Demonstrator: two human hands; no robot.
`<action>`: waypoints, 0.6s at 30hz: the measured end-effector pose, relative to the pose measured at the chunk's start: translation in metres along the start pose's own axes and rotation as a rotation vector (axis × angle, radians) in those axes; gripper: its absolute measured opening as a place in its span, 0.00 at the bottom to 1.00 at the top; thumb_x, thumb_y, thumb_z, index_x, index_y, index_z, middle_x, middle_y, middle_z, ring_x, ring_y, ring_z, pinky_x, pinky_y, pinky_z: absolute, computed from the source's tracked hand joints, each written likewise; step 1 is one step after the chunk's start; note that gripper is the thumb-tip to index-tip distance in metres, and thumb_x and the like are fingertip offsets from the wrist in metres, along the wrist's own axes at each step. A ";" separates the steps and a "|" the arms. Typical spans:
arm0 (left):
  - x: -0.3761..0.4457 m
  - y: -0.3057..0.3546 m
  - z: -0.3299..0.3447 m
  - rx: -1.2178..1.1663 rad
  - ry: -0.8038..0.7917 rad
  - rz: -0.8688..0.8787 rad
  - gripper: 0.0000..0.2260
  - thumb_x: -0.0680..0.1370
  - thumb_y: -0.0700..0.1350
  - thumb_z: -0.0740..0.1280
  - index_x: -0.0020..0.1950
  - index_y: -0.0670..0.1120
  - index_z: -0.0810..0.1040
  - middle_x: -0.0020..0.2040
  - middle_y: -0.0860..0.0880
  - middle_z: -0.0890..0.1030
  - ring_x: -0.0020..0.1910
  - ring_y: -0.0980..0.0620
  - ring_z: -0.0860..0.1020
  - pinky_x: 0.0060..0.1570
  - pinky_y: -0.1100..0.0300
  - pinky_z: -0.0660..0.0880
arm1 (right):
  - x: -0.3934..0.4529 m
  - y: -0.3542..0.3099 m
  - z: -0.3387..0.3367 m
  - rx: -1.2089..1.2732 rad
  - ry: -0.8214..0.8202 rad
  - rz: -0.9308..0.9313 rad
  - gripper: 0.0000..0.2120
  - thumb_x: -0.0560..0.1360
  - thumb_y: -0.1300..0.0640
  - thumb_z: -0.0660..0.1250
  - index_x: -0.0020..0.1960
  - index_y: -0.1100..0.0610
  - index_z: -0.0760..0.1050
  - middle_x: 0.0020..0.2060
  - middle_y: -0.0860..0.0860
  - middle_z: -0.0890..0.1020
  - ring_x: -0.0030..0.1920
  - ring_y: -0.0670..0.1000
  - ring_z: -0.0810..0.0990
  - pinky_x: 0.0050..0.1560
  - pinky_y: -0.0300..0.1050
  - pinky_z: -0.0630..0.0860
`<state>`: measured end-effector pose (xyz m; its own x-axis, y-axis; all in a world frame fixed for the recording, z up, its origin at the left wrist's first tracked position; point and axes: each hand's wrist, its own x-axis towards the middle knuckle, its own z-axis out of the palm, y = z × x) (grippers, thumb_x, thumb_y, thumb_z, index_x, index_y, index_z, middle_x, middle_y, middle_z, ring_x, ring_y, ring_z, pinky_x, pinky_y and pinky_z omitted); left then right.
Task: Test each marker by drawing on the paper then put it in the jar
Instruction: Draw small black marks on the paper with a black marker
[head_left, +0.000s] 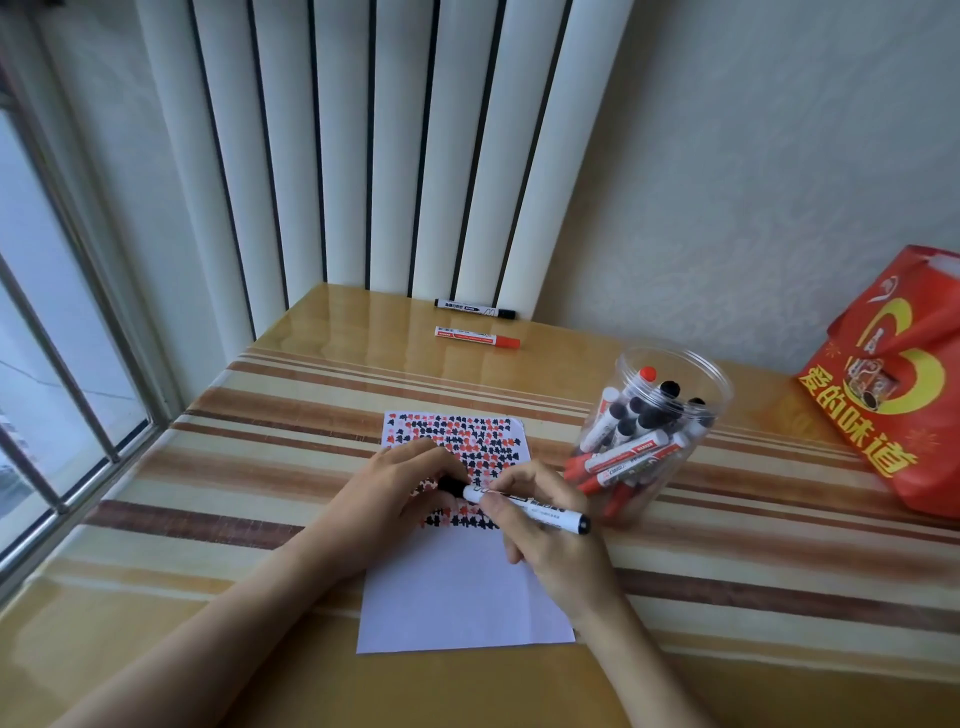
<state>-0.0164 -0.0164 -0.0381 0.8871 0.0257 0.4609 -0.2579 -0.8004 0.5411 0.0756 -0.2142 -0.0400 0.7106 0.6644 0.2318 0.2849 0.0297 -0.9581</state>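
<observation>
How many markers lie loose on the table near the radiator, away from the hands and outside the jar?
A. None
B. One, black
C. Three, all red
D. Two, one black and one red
D: a black marker and a red marker lie side by side on the table in front of the radiator, apart from the jar.

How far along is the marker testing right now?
Mostly done: the jar holds many markers and the paper has rows of marks. In hand: both hands grip a black marker. Left: a black marker and a red marker by the wall.
</observation>
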 end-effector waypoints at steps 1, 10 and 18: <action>0.000 -0.001 0.000 -0.001 0.006 -0.006 0.10 0.77 0.37 0.71 0.54 0.49 0.79 0.48 0.57 0.77 0.47 0.60 0.77 0.48 0.62 0.74 | -0.001 -0.001 -0.002 0.031 0.023 0.016 0.15 0.76 0.43 0.72 0.48 0.55 0.80 0.30 0.50 0.78 0.27 0.51 0.74 0.29 0.40 0.69; -0.001 -0.012 0.006 0.086 0.003 -0.056 0.09 0.79 0.39 0.69 0.59 0.44 0.81 0.51 0.51 0.75 0.50 0.55 0.72 0.53 0.67 0.67 | 0.004 0.010 -0.029 -0.289 0.046 0.002 0.06 0.80 0.58 0.72 0.46 0.49 0.83 0.32 0.50 0.83 0.29 0.48 0.82 0.27 0.46 0.76; -0.001 -0.019 0.013 0.116 0.003 -0.040 0.03 0.82 0.41 0.64 0.52 0.47 0.77 0.48 0.56 0.71 0.48 0.54 0.69 0.48 0.57 0.69 | 0.012 0.019 -0.019 -0.521 0.017 -0.164 0.08 0.74 0.58 0.79 0.48 0.49 0.81 0.41 0.42 0.83 0.38 0.47 0.79 0.38 0.33 0.71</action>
<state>-0.0068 -0.0089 -0.0582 0.8946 0.0601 0.4427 -0.1767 -0.8625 0.4741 0.1018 -0.2194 -0.0522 0.6389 0.6701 0.3779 0.6710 -0.2451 -0.6998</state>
